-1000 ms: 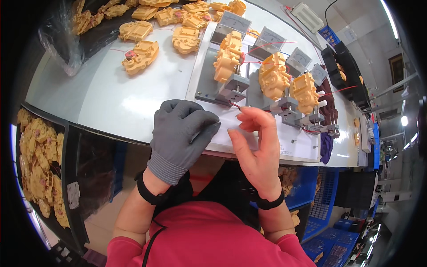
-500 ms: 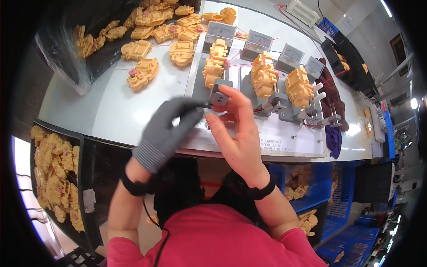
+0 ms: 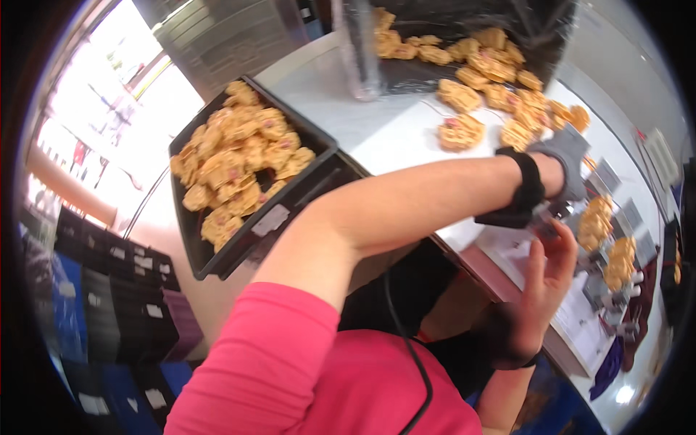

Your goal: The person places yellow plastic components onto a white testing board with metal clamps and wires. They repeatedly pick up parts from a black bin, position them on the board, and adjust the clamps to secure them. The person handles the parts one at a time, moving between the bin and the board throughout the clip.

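My left hand [image 3: 569,163], in a grey glove, reaches over the leftmost test fixture on the bench; its fingers are mostly hidden behind the hand. My bare right hand [image 3: 545,283] is just below it, near the fixture's front, with thumb and forefinger bent and apart, nothing visible between them. Right of my hands, a yellow plastic gearbox-like housing [image 3: 595,222] sits upright in a grey fixture. A second yellow housing [image 3: 620,262] stands in the fixture beyond it. Grey meters [image 3: 629,217] stand behind these.
At left, a black crate [image 3: 330,138] is heaped with yellow housings [image 3: 243,156]. More loose housings [image 3: 460,132] lie on the white bench [image 3: 406,138] before a black plastic-lined box [image 3: 442,75]. A purple cloth [image 3: 606,373] hangs at the bench edge. Stacked bins [image 3: 127,290] stand lower left.
The view has swung left, bringing the heaped crate fully into sight. My left arm now stretches across to the right, the gloved hand farther over the fixture. My right hand stays close to it.
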### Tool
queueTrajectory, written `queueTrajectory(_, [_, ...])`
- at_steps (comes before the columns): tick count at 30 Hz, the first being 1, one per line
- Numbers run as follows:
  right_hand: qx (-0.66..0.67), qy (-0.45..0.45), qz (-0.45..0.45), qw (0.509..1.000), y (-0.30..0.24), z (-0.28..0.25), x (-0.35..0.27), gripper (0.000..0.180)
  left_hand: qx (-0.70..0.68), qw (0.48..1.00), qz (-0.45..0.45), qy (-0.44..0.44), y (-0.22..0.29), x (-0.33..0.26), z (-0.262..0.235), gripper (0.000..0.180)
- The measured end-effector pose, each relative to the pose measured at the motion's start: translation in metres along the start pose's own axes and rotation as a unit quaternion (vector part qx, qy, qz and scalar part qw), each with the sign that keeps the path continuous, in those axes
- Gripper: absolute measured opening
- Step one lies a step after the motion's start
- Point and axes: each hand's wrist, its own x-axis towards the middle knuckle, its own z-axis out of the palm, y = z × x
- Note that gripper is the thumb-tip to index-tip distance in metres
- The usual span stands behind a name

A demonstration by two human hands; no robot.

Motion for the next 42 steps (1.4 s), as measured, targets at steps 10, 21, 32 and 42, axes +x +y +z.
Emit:
queueTrajectory(10, [0.011, 0.0, 0.001, 1.0, -0.001, 0.003, 0.001, 0.041, 0.009, 0.999, -0.027, 0.027, 0.031, 0.015, -0.042, 0.052])
queueTrajectory(21, [-0.067, -0.022, -0.056, 0.996, -0.007, 0.001, 0.004, 0.044, 0.233, 0.904, -0.332, 0.135, -0.089, -0.264, -0.197, 0.066])
queueTrajectory(32, [-0.122, -0.007, -0.084, 0.989, -0.02, -0.018, -0.001, 0.049, 0.262, 0.931, -0.222, 0.123, -0.098, -0.237, -0.125, 0.05])
queueTrajectory(42, [-0.393, -0.065, -0.066, 0.915, -0.022, -0.099, -0.015, 0.01, 0.037, 0.998, -0.027, 0.045, -0.015, -0.131, 0.022, 0.044])
